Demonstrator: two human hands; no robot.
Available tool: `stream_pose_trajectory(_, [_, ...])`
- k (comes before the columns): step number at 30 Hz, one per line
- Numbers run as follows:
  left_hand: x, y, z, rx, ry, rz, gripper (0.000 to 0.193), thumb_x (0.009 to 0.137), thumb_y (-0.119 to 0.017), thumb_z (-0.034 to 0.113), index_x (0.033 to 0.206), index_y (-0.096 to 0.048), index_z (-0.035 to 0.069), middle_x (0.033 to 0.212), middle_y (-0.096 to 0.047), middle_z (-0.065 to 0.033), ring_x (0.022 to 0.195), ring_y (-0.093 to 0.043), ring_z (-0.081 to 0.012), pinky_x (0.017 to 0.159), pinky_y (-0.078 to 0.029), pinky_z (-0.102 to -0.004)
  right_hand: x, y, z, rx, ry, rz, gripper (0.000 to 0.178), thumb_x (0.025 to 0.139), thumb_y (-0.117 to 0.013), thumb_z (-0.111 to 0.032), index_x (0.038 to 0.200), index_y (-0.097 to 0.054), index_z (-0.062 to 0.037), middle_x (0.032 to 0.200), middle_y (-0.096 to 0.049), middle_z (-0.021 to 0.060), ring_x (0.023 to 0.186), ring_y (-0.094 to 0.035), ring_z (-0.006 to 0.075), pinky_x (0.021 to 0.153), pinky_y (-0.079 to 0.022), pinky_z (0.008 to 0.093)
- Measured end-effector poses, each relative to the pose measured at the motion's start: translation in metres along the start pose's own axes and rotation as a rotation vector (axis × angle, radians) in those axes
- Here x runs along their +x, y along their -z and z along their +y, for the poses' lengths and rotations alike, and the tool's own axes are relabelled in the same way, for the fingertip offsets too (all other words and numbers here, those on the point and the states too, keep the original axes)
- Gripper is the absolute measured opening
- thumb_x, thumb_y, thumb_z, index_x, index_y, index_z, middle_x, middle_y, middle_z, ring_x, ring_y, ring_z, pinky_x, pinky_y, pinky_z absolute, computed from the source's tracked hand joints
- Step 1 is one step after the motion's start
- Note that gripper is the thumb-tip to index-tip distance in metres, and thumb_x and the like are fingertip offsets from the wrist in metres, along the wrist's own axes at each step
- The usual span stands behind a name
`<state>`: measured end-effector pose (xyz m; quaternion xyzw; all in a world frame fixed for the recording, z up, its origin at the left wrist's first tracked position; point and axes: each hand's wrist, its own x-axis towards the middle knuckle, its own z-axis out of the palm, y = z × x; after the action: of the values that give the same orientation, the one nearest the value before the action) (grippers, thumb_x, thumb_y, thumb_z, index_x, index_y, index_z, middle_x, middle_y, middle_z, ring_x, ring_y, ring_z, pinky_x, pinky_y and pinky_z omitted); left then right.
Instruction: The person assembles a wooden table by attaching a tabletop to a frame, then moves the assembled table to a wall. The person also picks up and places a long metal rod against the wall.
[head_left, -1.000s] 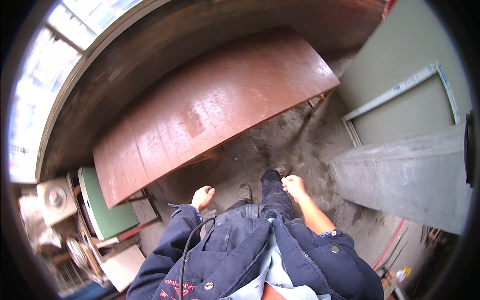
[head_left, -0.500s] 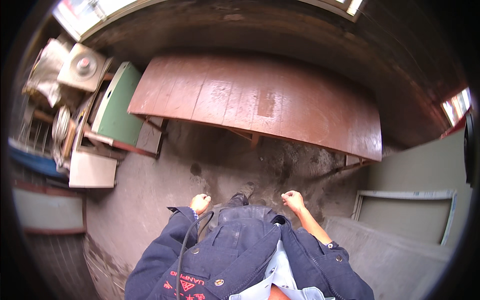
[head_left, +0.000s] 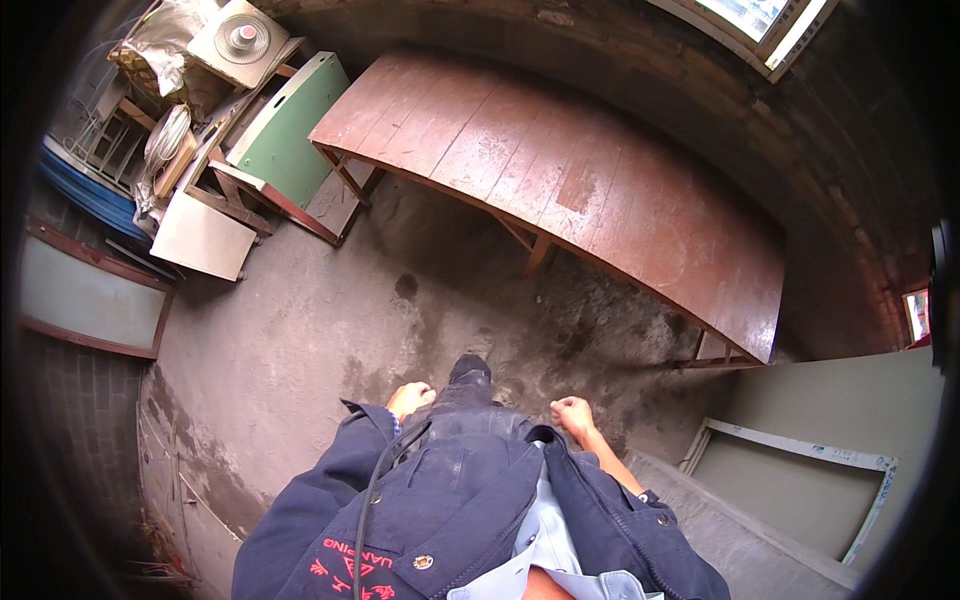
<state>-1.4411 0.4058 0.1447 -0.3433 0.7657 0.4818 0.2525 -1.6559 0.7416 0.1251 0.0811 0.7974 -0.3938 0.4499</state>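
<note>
My left hand (head_left: 411,398) hangs beside my left thigh, with the fingers curled in and nothing seen in them. On the other side, my right hand (head_left: 573,415) is closed in a loose fist in front of my right hip and touches nothing. I wear a dark blue jacket (head_left: 440,510), and a black cable (head_left: 377,475) runs down its front. One dark shoe (head_left: 470,368) shows on the floor between the hands. Ahead stands a long red-brown plank table (head_left: 550,170), out of reach of both hands.
At the far left, a green panel (head_left: 290,125), a square fan (head_left: 243,38), coiled cord (head_left: 168,137) and a pale board (head_left: 203,236) are stacked together. A white frame (head_left: 800,445) leans at the right by a grey-green panel (head_left: 830,390). The concrete floor (head_left: 290,300) has dark stains.
My view has turned to the right, and the table now slants down to the right. My right hand has swung slightly inward. The foot in view is farther forward.
</note>
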Motion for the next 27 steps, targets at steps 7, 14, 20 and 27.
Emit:
stream_pose_trajectory(7, [-0.004, -0.014, -0.072, -0.054, 0.077, 0.045, 0.036, 0.089, -0.058, 0.034, 0.109, -0.069, 0.005, 0.101, -0.07, -0.0212, 0.099, -0.067, -0.0331, 0.085, -0.05, -0.0408, 0.0, -0.003, -0.013, -0.043, 0.021, -0.021, 0.021, 0.084, -0.07, -0.019, 0.088, -0.069, 0.0016, 0.074, -0.069, 0.0078, 0.062, -0.064, 0.0141, 0.062, -0.052, 0.0295])
stream_pose_trajectory(14, [-0.018, 0.004, -0.018, -0.095, 0.024, 0.229, 0.038, 0.085, -0.057, 0.035, 0.1, -0.07, 0.002, 0.085, -0.071, -0.0163, 0.085, -0.069, -0.0279, 0.078, -0.051, -0.0381, 0.02, -0.002, -0.058, -0.113, 0.106, 0.028, 0.021, 0.088, -0.068, -0.021, 0.088, -0.065, -0.0001, 0.075, -0.066, 0.0062, 0.063, -0.062, 0.0128, 0.057, -0.05, 0.0271])
stream_pose_trajectory(20, [-0.008, 0.025, -0.054, -0.129, 0.016, 0.259, 0.038, 0.083, -0.059, 0.037, 0.095, -0.07, 0.003, 0.07, -0.067, -0.0083, 0.068, -0.063, -0.0179, 0.066, -0.049, -0.0341, 0.023, -0.052, -0.097, -0.133, 0.159, -0.053, 0.024, 0.089, -0.068, -0.019, 0.096, -0.066, 0.0038, 0.082, -0.067, 0.008, 0.069, -0.062, 0.0134, 0.064, -0.054, 0.0286])
stream_pose_trajectory(27, [0.007, 0.06, -0.072, -0.144, -0.012, 0.191, 0.036, 0.083, -0.058, 0.033, 0.096, -0.07, 0.002, 0.077, -0.069, -0.0132, 0.076, -0.066, -0.0215, 0.072, -0.05, -0.0342, 0.035, -0.079, -0.105, -0.268, 0.154, -0.024, 0.029, 0.083, -0.07, -0.025, 0.095, -0.069, 0.0017, 0.082, -0.07, 0.0114, 0.074, -0.066, 0.0183, 0.071, -0.053, 0.0328])
